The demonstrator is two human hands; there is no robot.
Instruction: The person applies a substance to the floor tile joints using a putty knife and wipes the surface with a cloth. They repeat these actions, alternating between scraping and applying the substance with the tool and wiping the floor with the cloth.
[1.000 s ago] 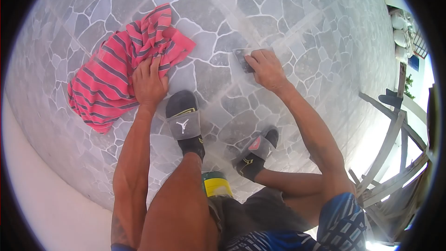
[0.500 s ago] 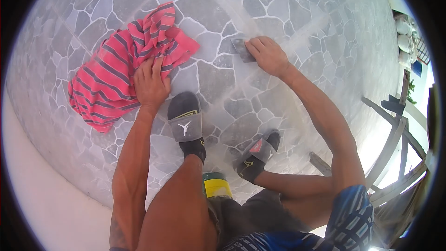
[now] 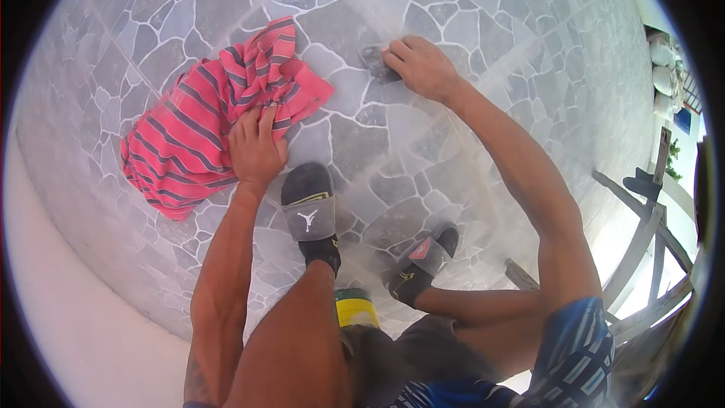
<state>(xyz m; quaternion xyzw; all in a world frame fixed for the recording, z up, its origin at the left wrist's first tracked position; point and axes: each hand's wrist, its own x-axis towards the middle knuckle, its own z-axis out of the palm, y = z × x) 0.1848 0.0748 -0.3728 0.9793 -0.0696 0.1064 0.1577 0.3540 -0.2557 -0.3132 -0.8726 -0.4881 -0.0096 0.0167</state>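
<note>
A pink cloth with dark stripes (image 3: 189, 132) lies bunched on the stone-patterned floor (image 3: 359, 143) at the left. My left hand (image 3: 257, 147) rests on its right edge, fingers bent into the folds of the cloth. Further right and forward, my right hand (image 3: 423, 66) grips a flat dark grey pad (image 3: 380, 64) that lies against the floor. The pad's right part is hidden under my fingers. Whitish dust streaks the floor around it.
My feet in dark slides (image 3: 308, 204) (image 3: 427, 257) stand below the hands. A yellow and green container (image 3: 355, 310) is between my legs. Wooden beams (image 3: 638, 249) stand at the right, with white sacks (image 3: 664, 79) beyond. A pale wall (image 3: 83, 295) borders the lower left.
My right hand and the pad have moved up and to the left over the floor. My left hand stays on the cloth, and the whole view has shifted slightly.
</note>
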